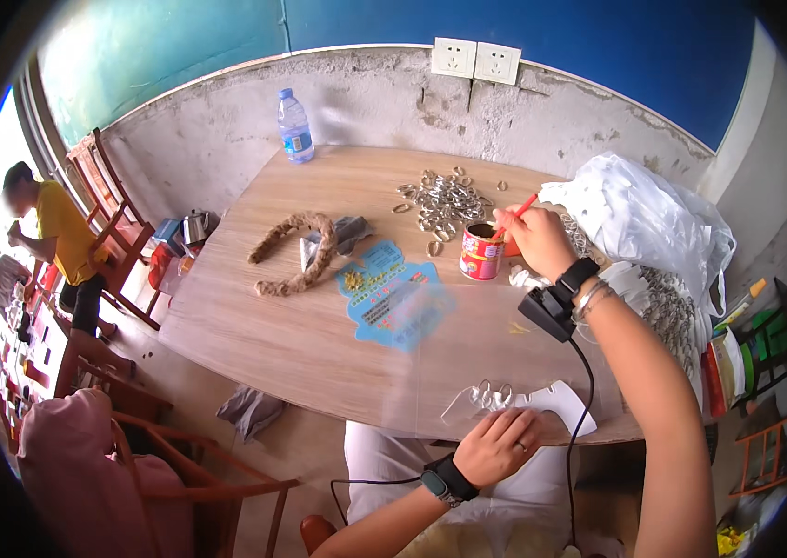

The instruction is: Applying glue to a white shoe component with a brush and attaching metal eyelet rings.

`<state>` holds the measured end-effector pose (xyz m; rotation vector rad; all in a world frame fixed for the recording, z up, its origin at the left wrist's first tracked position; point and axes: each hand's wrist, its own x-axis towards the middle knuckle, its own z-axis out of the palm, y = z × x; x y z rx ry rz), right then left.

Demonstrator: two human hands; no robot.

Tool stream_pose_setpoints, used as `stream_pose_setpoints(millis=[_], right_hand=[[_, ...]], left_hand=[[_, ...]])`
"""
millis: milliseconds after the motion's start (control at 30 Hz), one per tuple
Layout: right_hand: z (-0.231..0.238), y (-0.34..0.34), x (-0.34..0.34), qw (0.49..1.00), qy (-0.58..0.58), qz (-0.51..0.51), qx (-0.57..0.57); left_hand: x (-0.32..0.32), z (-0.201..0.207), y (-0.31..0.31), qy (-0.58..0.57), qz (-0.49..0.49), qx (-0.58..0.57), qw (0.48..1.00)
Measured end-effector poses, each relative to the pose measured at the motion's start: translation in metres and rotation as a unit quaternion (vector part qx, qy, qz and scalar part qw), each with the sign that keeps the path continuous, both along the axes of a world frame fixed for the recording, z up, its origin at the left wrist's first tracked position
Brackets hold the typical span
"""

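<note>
My right hand (pixel 535 239) is pinching red stick (pixel 526 205), tip at red can (pixel 481 259). Left hand (pixel 496 448) is touching white card (pixel 565 404), front edge of tabletop (pixel 226 307); can't tell its grip.

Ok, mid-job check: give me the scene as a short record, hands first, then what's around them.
right hand: holds red stick slanting to the tin's opening
tin: red, upright on the table
left hand: at the table's near edge, by white card
loose rings: metal, heaped behind the tin
far left corner: bottle, upright
right side: plastic bag, white
background left: person in yellow shirt
</note>
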<state>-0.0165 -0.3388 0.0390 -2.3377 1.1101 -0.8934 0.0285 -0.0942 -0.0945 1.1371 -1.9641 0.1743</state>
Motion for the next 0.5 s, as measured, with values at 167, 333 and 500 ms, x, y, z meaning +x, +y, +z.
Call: stream_pose_setpoints(millis=[167,333,500], right_hand=[[-0.009,-0.019,0.009,0.999,-0.012,-0.05,-0.005],[0.0,-0.026,0.01,0.996,-0.036,-0.075,0.023],[0.002,-0.013,0.014,0.993,-0.048,-0.045,-0.099]], left_hand=[[0.002,-0.001,0.001,0.004,0.001,0.006,1.0],[0.0,-0.003,0.0,0.005,-0.003,0.01,1.0],[0.0,-0.002,0.0,0.003,0.002,0.004,1.0]])
